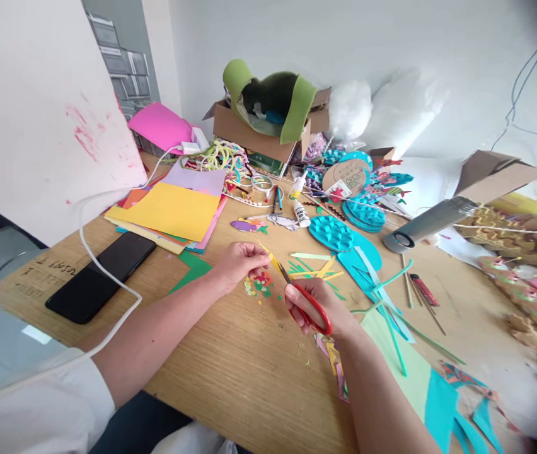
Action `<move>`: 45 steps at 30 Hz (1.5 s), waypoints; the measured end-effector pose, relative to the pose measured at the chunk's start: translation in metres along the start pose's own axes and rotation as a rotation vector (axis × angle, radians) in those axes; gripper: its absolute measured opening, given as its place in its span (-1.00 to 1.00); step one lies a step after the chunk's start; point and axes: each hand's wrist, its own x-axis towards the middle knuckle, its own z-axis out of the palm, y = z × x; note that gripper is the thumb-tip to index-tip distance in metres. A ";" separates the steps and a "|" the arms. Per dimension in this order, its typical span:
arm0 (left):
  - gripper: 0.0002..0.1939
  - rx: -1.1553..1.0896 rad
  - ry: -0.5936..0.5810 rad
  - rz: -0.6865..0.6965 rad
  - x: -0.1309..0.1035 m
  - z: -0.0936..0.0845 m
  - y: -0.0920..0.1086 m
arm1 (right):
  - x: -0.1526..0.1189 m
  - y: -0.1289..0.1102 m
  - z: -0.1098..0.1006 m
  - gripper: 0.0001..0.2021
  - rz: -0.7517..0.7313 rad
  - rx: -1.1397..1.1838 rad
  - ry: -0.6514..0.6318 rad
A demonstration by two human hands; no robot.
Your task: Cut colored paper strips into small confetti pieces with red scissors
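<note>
Between the fingertips of my left hand (244,261) a thin yellow paper strip (273,259) is pinched, pointing toward the scissors. My right hand (313,306) grips red-handled scissors (316,307) through the loops, their blades at the strip's right end. Whether the blades touch the strip I cannot tell. Below the strip lies a small heap of cut paper bits (263,285) in red, green, yellow and white. Just right of it, green and yellow paper strips (318,271) are scattered on the wooden table (230,378).
A black phone (101,277) with a white cable (108,258) over it lies left, near coloured paper sheets (167,211). Glue bottles (301,214) stand behind my hands. Blue cardboard pieces (332,233) and a grey tube (429,226) are to the right. A cardboard box (249,132) sits at the back.
</note>
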 end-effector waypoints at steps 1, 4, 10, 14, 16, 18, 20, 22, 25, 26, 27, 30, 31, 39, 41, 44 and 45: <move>-0.77 0.005 -0.010 -0.002 0.000 0.000 -0.001 | 0.000 0.000 -0.001 -0.55 0.021 -0.012 0.004; -0.76 0.031 -0.042 -0.003 -0.001 0.000 -0.001 | -0.001 -0.001 -0.002 -0.54 0.048 -0.033 0.003; -0.79 0.046 -0.050 0.018 -0.002 0.001 0.001 | -0.006 0.001 -0.012 -0.48 -0.091 0.026 0.008; -0.84 0.043 -0.021 0.135 -0.002 0.001 0.002 | -0.005 -0.001 -0.014 -0.48 -0.208 0.030 0.147; -0.84 -0.012 -0.061 0.102 -0.002 0.000 0.001 | -0.002 -0.002 -0.012 -0.47 -0.164 -0.045 0.184; -0.82 -0.094 -0.110 0.003 -0.002 -0.001 0.000 | 0.001 -0.002 -0.007 -0.46 -0.101 -0.097 0.174; -0.80 -0.178 -0.152 -0.079 -0.001 -0.001 -0.001 | 0.003 0.000 -0.002 -0.47 -0.078 -0.107 0.143; -0.79 -0.249 -0.171 -0.103 -0.001 -0.002 0.000 | 0.004 0.004 0.000 -0.46 -0.094 -0.052 0.109; -0.78 -0.335 -0.173 -0.109 -0.002 -0.002 0.002 | 0.006 0.009 0.001 -0.41 -0.119 0.124 0.126; -0.78 -0.359 -0.172 -0.115 -0.003 -0.002 0.004 | 0.007 0.010 0.001 -0.40 -0.119 0.158 0.146; -0.77 -0.376 -0.175 -0.125 -0.003 -0.003 0.004 | 0.008 0.010 0.002 -0.40 -0.116 0.164 0.163; -0.75 -0.375 -0.186 -0.143 -0.004 -0.003 0.005 | 0.010 0.007 0.006 -0.47 -0.092 0.066 0.150; -0.75 -0.359 -0.185 -0.140 -0.003 -0.003 0.004 | 0.010 0.005 0.008 -0.50 -0.080 0.023 0.132; -0.78 -0.237 -0.146 -0.128 0.001 -0.002 -0.004 | 0.009 -0.004 0.016 -0.54 -0.085 -0.138 0.142; -0.78 -0.243 -0.137 -0.134 0.001 -0.002 -0.004 | 0.010 -0.003 0.015 -0.54 -0.087 -0.156 0.147; -0.78 -0.247 -0.132 -0.132 0.000 -0.002 -0.003 | 0.010 -0.001 0.015 -0.53 -0.096 -0.179 0.148; -0.78 -0.249 -0.131 -0.133 -0.001 -0.002 -0.003 | 0.010 -0.001 0.015 -0.52 -0.099 -0.189 0.151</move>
